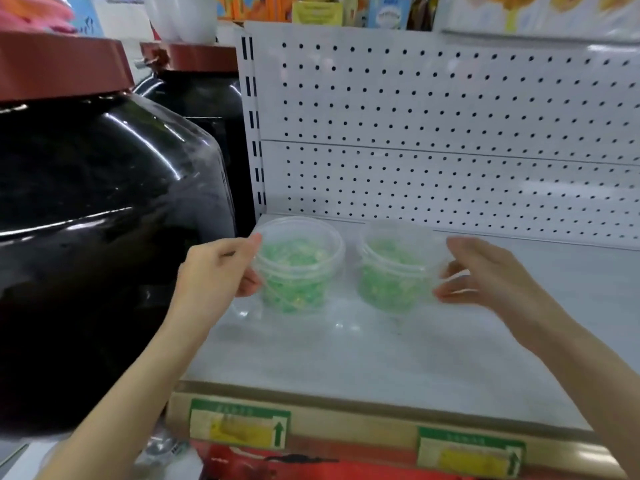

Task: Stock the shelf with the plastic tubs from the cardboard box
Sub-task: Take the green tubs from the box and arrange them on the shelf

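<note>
On the white shelf (pixel 381 358), near its back left corner, the left hand (pixel 214 271) grips the left tub (pixel 298 268): the thumb lies at the lid's rim and the fingers curl round the side below it. The right hand (pixel 491 275) is spread loosely, fingers apart and slightly bent, just beside the right tub (pixel 391 271). Blur hides whether the fingertips touch it, and it holds nothing.

Both tubs are clear plastic with clear lids and are filled with small green pieces. They stand upright, close together but apart, a little in front of the back panel (pixel 450 116), which is white and pierced with rows of small holes.

Along the shelf's front edge runs a gold strip (pixel 346 431) carrying two green and yellow labels (pixel 239 424), each with an arrow.

Left of the shelf stands a large, glossy dark jar (pixel 104 220) with a red-brown lid (pixel 59 64). Behind it is a second jar (pixel 194 95) of the same kind. Colourful packets (pixel 317 12) show above the panel, too blurred to read.
</note>
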{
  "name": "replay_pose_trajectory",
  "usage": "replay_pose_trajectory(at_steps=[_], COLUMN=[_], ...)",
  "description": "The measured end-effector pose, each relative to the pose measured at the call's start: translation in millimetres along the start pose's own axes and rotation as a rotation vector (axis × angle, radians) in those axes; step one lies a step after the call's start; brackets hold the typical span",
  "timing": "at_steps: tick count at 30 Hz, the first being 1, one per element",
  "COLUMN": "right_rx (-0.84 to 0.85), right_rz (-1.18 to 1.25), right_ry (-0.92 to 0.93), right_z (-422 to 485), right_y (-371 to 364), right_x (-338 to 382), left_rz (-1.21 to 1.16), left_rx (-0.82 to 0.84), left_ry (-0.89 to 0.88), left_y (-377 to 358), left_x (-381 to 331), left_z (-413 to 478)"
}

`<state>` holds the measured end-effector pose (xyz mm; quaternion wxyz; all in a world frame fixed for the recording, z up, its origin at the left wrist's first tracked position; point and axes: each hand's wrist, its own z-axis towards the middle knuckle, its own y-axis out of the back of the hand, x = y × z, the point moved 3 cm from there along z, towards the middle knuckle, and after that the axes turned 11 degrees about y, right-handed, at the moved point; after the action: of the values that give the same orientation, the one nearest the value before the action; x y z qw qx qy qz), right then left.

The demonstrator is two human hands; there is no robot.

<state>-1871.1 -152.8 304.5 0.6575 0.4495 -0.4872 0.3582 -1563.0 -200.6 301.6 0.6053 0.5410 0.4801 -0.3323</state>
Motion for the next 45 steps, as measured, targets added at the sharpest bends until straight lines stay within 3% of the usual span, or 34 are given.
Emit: replay_pose_trajectory(at_steps=[2, 4, 8, 12, 15, 18, 21, 26, 29, 31, 36, 39, 42, 45], right_rx=[-0.076, -0.032, 0.219, 0.211, 0.221, 0.234, 0.234, 0.238, 0.245, 0.259, 0.296, 0.302, 0.292, 0.288], right_rz=[-0.437, -0.640, -0.775, -0.809, -0.784, -0.763, -0.735, -0.721, -0.722, -0.715, -0.704, -0.700, -0.694, -0.684], right_ry=[0.215, 0.442, 0.601, 0.645, 0.649, 0.639, 0.635, 0.634, 0.621, 0.614, 0.606, 0.595, 0.595, 0.608], right_z=[5.3, 1.5, -2.1, 7.5, 16.1, 26.2, 36.4, 54.2, 62.7, 65.6, 72.4, 76.1, 77.9, 78.9], right_y=[9.5, 4.4, -27.4, -38.0, -35.5, -33.8, -32.6, -31.8, -31.2, -30.5, -28.2, -27.5, -27.0, -26.9], right_x=[5.9, 19.3, 28.8, 22.5, 20.0, 18.7, 16.5, 13.9, 14.0, 13.7, 14.2, 14.3, 13.3, 11.9], left_rz=[0.254, 0.430, 0.670, 0.654, 0.589, 0.687, 0.754, 0.620, 0.801, 0.810, 0.839, 0.868, 0.738, 0.818], left_rx=[-0.188, -0.289, -0.097, -0.007, 0.225, 0.378, 0.364, 0.247, 0.125, 0.187, 0.520, 0.482, 0.260, 0.078], left_ry=[-0.211, -0.407, -0.613, -0.623, -0.613, -0.613, -0.653, -0.577, -0.646, -0.637, -0.535, -0.509, -0.483, -0.562], left_y=[6.2, 7.2, -22.3, -35.6, -37.4, -39.3, -37.9, -55.6, -72.9, -75.2, -53.8, -52.2, -73.9, -91.7], left_x=[-2.8, -9.2, -22.0, -25.4, -29.3, -38.6, -45.8, -49.4, -50.5, -50.2, -57.3, -64.9, -65.5, -56.6], left_z=[-5.2, -15.3, -18.3, -7.0, 7.3, 24.0, 34.9, 31.1, 35.0, 43.3, 65.8, 65.4, 56.5, 52.7])
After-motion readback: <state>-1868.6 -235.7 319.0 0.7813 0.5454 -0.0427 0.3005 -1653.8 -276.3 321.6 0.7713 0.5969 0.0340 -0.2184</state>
